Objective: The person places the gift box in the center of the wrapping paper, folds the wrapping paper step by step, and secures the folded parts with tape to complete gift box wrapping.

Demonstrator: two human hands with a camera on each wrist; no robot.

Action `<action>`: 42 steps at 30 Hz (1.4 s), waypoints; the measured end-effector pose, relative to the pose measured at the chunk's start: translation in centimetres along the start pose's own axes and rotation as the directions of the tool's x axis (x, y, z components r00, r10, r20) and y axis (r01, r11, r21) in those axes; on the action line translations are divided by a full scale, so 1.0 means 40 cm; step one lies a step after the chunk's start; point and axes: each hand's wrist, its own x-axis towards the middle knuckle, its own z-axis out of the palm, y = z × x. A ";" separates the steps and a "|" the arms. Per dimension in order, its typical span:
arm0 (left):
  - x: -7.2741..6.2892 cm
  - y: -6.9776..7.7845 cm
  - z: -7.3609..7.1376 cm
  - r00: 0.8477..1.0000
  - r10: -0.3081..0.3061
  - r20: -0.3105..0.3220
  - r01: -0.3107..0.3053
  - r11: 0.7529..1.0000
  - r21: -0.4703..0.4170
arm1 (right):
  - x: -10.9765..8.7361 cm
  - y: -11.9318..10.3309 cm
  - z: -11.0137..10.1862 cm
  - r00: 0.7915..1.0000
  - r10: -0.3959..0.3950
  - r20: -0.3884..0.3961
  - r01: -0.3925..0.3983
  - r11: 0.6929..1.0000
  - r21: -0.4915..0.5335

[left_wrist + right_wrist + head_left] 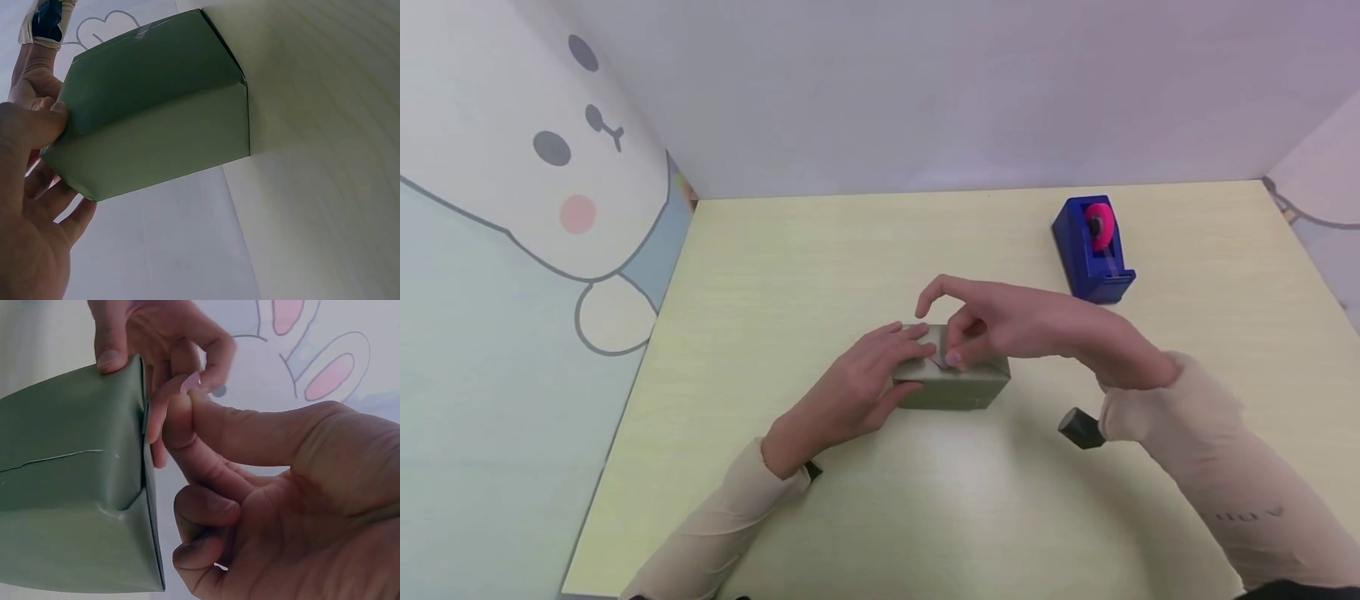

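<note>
A green box [947, 397] lies on the table beneath both hands. My left hand [865, 379] grips its left part, the fingers across the top and the thumb against the near side; the left wrist view shows that thumb on the green box [156, 134] too. Over the top of the box, my right hand [1018, 323] pinches a small pinkish see-through piece of tape [190, 382] between thumb and finger. In the right wrist view this hand is beside the flap end of the box [75, 531], apart from it.
A blue tape dispenser [1078, 250] with a pink roll stands at the back right of the pale wooden table [790, 267]. White walls rise behind and at the left, with a cartoon animal [580, 167] on the left one. A dark object [1081, 427] shows beside the right sleeve.
</note>
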 end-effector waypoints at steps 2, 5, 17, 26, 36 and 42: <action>-0.001 -0.002 0.002 1.000 -0.002 0.002 0.002 1.000 -0.011 | 0.005 0.001 0.003 1.000 0.020 -0.009 -0.020 1.000 -0.023; 0.000 -0.002 0.002 1.000 0.003 0.008 -0.003 1.000 -0.006 | 0.011 -0.004 0.007 0.999 0.047 -0.020 -0.048 0.997 -0.067; 0.008 0.005 -0.005 1.000 0.027 0.004 -0.027 1.000 0.005 | 0.034 -0.061 0.012 0.950 0.306 -0.063 -0.312 0.922 -0.231; 0.009 0.006 -0.006 0.999 0.034 -0.003 -0.034 0.999 0.015 | 0.052 -0.072 0.007 0.933 0.350 -0.087 -0.360 0.882 -0.305; 0.009 0.009 -0.006 0.999 0.033 -0.015 -0.033 0.999 0.003 | 0.057 -0.072 -0.011 0.920 0.387 -0.057 -0.375 0.832 -0.410; 0.007 0.007 -0.004 1.000 0.022 -0.008 -0.022 1.000 0.006 | 0.051 -0.065 -0.016 0.920 0.391 -0.022 -0.371 0.853 -0.367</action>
